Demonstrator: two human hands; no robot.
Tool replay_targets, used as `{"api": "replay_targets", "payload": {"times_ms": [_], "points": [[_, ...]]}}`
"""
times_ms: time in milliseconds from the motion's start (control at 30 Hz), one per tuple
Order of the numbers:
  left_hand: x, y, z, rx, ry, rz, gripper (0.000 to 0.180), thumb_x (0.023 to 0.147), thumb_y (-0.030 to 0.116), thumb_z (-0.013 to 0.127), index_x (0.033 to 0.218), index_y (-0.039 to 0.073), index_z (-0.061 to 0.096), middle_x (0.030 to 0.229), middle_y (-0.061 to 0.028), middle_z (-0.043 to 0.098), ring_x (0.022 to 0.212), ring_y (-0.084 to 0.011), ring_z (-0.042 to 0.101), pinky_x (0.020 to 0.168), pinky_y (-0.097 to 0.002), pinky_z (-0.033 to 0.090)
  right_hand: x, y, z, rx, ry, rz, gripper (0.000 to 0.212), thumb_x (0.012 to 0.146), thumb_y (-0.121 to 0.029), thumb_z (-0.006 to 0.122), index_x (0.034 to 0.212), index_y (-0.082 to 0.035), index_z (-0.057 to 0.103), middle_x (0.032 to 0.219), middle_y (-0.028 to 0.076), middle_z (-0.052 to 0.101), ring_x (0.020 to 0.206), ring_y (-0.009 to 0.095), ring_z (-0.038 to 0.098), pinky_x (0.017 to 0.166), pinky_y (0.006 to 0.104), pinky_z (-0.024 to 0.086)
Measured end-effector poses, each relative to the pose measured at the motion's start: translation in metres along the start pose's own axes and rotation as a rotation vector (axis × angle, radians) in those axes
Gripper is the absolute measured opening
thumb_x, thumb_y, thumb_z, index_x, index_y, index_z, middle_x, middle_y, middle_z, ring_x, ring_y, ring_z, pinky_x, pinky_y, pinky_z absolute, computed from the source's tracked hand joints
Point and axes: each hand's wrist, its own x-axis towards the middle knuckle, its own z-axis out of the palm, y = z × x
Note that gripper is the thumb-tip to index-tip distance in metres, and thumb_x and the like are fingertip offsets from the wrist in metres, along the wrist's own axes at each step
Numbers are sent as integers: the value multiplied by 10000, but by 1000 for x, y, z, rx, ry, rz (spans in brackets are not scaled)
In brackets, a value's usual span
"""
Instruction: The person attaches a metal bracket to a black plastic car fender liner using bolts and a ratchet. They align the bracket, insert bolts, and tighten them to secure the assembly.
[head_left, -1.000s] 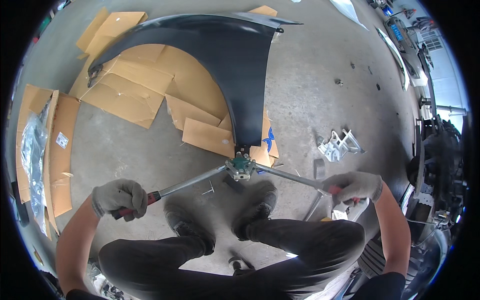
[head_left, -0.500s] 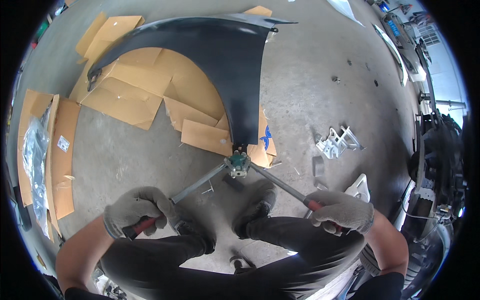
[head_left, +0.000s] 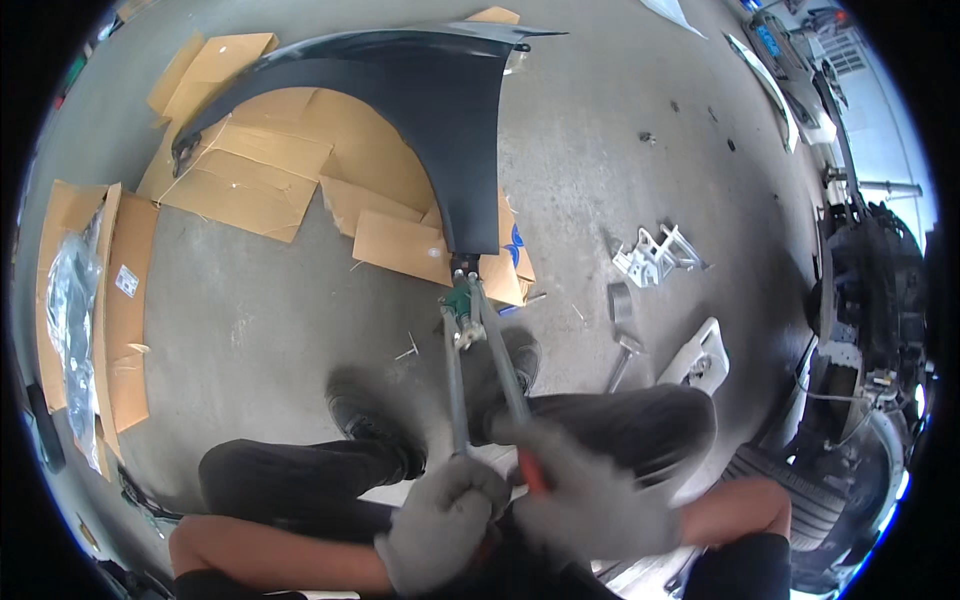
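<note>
A black car fender [head_left: 440, 110] lies across flattened cardboard, its narrow end toward me. At that end sits the green head of a long-handled riveter [head_left: 459, 303], its nose against the fender's tip. Closed around one of its metal handles, low and near my body, is my left hand [head_left: 440, 525] in a grey glove. My gloved right hand [head_left: 595, 500], smeared by motion, wraps the other handle at its red grip. The two handles stand close together, nearly parallel. The fastener at the nose is too small to make out.
Cardboard sheets [head_left: 240, 185] lie under the fender. An open box [head_left: 130, 300] with clear plastic stands at left. Right of the tool are a silver bracket [head_left: 655, 258], a grey tape roll [head_left: 620, 303], a hammer [head_left: 622, 362] and a white part [head_left: 697, 360]. Car parts [head_left: 865, 320] line the right side.
Both hands have swung inward and toward my body, bringing the riveter's spread handles together. The riveter's head has tilted. The whole view has shifted slightly.
</note>
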Motion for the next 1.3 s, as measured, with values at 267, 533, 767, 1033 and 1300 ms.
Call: {"api": "replay_targets", "payload": {"times_ms": [267,533,767,1033,1300], "points": [[-34,-4,-8,-29,-149,357,206,861,-49,514,1001,28,643,993,-98,680,892,-202,678,804,-346,560,-57,16,-22,475,-198,180,884,799,-6,598,1580,-45,185,1075,160,592,696,173,645,599,296,558],[50,73,-54,529,-69,1132,224,852,-15,571,1026,101,651,925,-94,650,857,-299,661,802,-409,546,-99,50,-118,35,566,159,672,699,41,554,1366,19,481,789,46,578,576,131,561,484,288,488],[182,136,-100,169,700,1051,379,921,91,572,1296,41,590,1124,-153,687,1046,-257,667,917,-354,529,-57,147,-132,700,965,36,426,759,-10,471,1178,13,544,720,42,504,445,124,449,377,296,375],[363,-102,-121,206,432,387,493,868,275,668,1263,-16,625,1180,-193,700,1095,-302,662,945,-390,495,38,263,-1,1406,914,220,102,907,-138,629,828,-113,569,621,-58,451,508,66,410,450,248,311],[388,-97,-79,-451,238,401,343,924,168,653,1214,-15,639,1074,-66,675,922,-120,642,791,-262,520,86,352,56,981,964,393,118,884,-166,612,965,-83,593,682,-19,508,496,89,456,468,258,376]]}}
